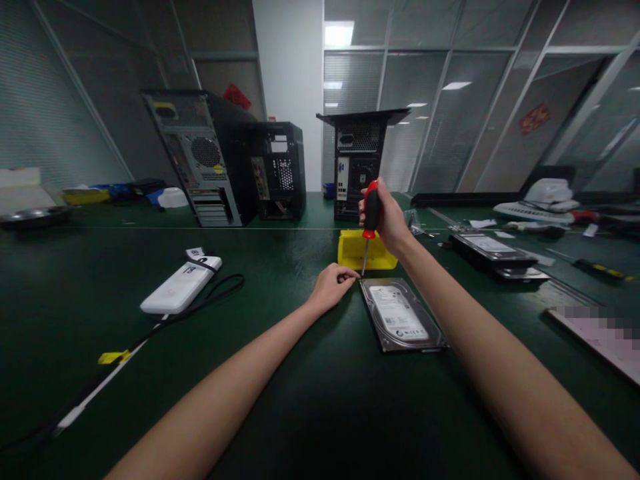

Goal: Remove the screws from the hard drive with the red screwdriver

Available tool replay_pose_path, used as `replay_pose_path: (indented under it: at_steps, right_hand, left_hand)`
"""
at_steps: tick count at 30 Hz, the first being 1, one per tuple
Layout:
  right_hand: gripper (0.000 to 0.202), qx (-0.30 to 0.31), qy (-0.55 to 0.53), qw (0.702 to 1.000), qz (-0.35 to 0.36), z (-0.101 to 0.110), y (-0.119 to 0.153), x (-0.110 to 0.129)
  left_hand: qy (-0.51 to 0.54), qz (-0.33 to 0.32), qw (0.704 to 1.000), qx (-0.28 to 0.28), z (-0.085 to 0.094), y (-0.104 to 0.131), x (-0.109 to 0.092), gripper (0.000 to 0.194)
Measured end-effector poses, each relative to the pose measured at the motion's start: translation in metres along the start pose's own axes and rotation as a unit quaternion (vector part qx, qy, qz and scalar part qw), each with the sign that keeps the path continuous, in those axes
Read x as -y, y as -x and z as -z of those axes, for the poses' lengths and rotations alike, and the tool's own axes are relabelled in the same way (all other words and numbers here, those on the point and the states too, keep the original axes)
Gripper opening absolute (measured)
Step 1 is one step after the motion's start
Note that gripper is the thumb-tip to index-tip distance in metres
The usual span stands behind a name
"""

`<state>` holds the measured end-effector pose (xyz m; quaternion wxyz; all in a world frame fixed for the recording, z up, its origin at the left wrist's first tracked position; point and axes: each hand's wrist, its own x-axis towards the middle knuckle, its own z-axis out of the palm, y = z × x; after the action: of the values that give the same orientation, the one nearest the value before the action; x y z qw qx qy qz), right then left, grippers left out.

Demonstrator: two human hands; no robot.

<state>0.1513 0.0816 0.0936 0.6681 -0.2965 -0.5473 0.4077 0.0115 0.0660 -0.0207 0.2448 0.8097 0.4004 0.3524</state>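
Note:
A hard drive [400, 313] lies label side up on the green table in front of me. In my right hand [393, 217] is a screwdriver [371, 210] with a red and black handle, its fingers wrapped round it. The shaft points down, and its tip meets the drive's far left corner. My left hand [334, 283] rests on the table beside that corner. Its thumb and fingers are closed together at the screwdriver's tip; whatever they pinch is too small to make out. Just behind the drive stands a yellow bin [353, 250], partly covered by the screwdriver and my right hand.
Black computer cases [205, 153] stand at the back. On the left lies a white power bank [181, 287] with a black cable. More hard drives [493, 250] are stacked at the right, near a yellow and black screwdriver [603, 269] and a pinkish flat panel [595, 340].

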Motion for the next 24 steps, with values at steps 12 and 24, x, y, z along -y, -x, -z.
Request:
replay_pose_path:
  at_steps: [12, 24]
  right_hand:
    - [0.047, -0.026, 0.001, 1.0, 0.01, -0.0011, 0.0001, -0.0026]
    - [0.045, -0.033, -0.037, 0.999, 0.002, 0.0055, -0.0054, -0.0047]
  left_hand:
    - [-0.015, 0.003, 0.999, 0.031, -0.0002, -0.0011, 0.0021, 0.025]
    - [-0.004, 0.037, 0.998, 0.044, -0.001, -0.0038, 0.0027, 0.037]
